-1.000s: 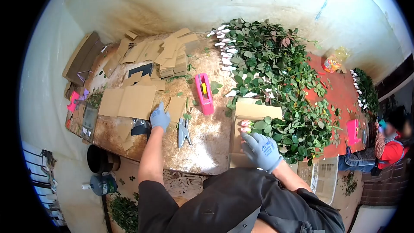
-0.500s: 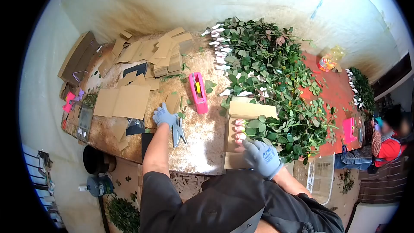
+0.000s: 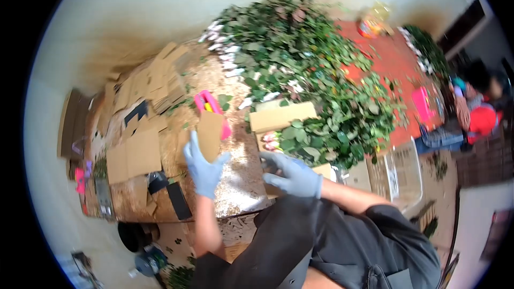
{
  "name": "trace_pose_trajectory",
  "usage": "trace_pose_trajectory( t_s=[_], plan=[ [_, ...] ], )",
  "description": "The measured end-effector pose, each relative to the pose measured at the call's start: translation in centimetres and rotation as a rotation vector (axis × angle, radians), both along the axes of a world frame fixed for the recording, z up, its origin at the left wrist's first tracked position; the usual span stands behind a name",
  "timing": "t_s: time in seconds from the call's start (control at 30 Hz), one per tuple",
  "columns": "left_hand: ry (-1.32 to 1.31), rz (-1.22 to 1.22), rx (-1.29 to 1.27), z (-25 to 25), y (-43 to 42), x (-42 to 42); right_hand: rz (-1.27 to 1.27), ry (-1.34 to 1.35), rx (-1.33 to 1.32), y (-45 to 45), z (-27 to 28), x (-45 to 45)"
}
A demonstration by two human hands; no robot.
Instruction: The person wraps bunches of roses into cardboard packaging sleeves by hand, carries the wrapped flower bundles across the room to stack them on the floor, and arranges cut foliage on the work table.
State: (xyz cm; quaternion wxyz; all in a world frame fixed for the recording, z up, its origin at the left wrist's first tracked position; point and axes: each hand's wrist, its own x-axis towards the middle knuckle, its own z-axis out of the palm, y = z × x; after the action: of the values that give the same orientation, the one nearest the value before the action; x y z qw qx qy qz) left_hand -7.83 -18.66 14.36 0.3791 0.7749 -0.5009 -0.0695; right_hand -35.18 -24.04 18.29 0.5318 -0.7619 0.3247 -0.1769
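My left hand [image 3: 204,174], in a grey-blue glove, has its thumb and fingers closed around the lower edge of a brown cardboard piece [image 3: 210,131], which stands up off the table. Behind that piece lies a pink tape dispenser [image 3: 226,127], partly covered. My right hand [image 3: 294,175], gloved alike, is over the near side of an open cardboard box [image 3: 284,116]. Its thumb and fingers are apart, with a dark gap between them and no held thing to be made out. Just beyond its fingertips, pink rose heads [image 3: 271,140] lie in the box, their leafy stems stretching right.
Wrapped roses [image 3: 289,37] with many leaves are heaped at the back and right. Cut cardboard [image 3: 134,152] covers the left side. A black slab [image 3: 179,201] lies near the front edge. A clear plastic crate [image 3: 404,174] is at right; another person [image 3: 479,120] stands beyond.
My left hand has lifted the cardboard piece off the table. My right hand has drawn back from the rose heads and opened. The camera view has swung and tilted.
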Motion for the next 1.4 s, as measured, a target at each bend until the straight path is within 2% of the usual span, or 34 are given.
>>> trace_pose_trajectory(
  t_s=[0.07,0.13,0.2,0.3,0.33,0.4,0.43,0.53,0.6,0.67,0.8,0.87,0.9,0.93,1.0,1.07,1.13,1.2,1.27,1.3,1.33,1.4],
  plan=[
    [-0.104,-0.204,-0.041,0.7,1.1,-5.7,-0.083,-0.170,0.168,0.5,-1.1,0.8],
    [-0.137,-0.292,-0.041,-0.2,2.2,-9.9,-0.112,-0.129,0.262,-0.1,-4.6,0.4],
    [0.025,-0.407,-0.025,1.1,2.7,-11.5,-0.301,-0.162,0.361,-0.6,-5.2,-1.0],
    [0.136,-0.649,0.070,0.8,3.0,-10.4,-0.217,-0.020,0.554,-4.9,-5.1,-4.7],
    [0.133,-0.653,0.083,0.8,3.0,-9.7,-0.159,0.007,0.661,-6.2,-5.7,-5.6],
    [0.260,-0.614,0.243,1.1,2.3,-8.4,-0.032,0.260,0.537,-7.7,-4.3,-6.4],
    [0.184,-0.564,0.140,1.0,1.8,-8.2,-0.020,0.295,0.527,-8.2,-4.8,-6.4],
    [0.121,-0.529,0.117,1.2,-0.6,-7.7,0.016,0.407,0.533,-9.4,-4.3,-5.6],
    [0.012,-0.561,0.103,1.7,-2.4,-8.4,0.064,0.540,0.288,-9.1,-1.8,-4.6],
    [-0.094,-0.672,0.137,1.3,-3.8,-9.0,0.103,0.651,-0.134,-9.4,-5.4,-3.5],
    [-0.201,-0.755,0.205,-0.6,-5.0,-10.0,0.074,0.654,-0.066,-9.1,-5.6,-3.7],
    [-0.217,-0.766,0.278,-0.8,-4.9,-10.7,0.262,0.725,0.007,-9.7,-2.7,-3.9],
    [-0.232,-0.771,0.344,-0.9,-4.8,-11.0,0.287,0.768,0.054,-10.0,-3.4,-3.7],
    [-0.234,-0.778,0.348,-1.2,-4.7,-11.0,0.299,0.768,0.013,-10.2,-3.3,-3.7],
    [-0.190,-0.759,0.294,-2.3,-4.4,-10.9,0.208,0.702,-0.114,-9.9,-6.5,-3.5],
    [-0.164,-0.758,0.282,-2.9,-4.3,-10.7,0.029,0.683,-0.222,-7.9,-2.9,-4.2],
    [-0.129,-0.747,0.268,-3.1,-4.2,-10.7,-0.052,0.672,-0.439,-6.3,-3.7,-3.8],
    [-0.098,-0.729,0.289,-3.0,-4.0,-10.7,0.017,0.523,-0.656,-4.4,-3.6,-4.6],
    [-0.095,-0.711,0.303,-4.0,-4.2,-10.3,0.144,0.266,-0.766,-2.7,-2.7,-5.5],
    [-0.094,-0.699,0.316,-4.4,-4.1,-10.2,0.275,0.299,-0.747,-1.9,-3.3,-5.9],
    [-0.086,-0.697,0.322,-4.3,-4.1,-10.3,0.280,0.301,-0.740,-1.2,-4.3,-6.3],
    [-0.139,-0.721,0.293,-3.8,-4.2,-10.4,0.221,0.315,-1.279,-0.1,-6.9,-7.1]
  ],
)
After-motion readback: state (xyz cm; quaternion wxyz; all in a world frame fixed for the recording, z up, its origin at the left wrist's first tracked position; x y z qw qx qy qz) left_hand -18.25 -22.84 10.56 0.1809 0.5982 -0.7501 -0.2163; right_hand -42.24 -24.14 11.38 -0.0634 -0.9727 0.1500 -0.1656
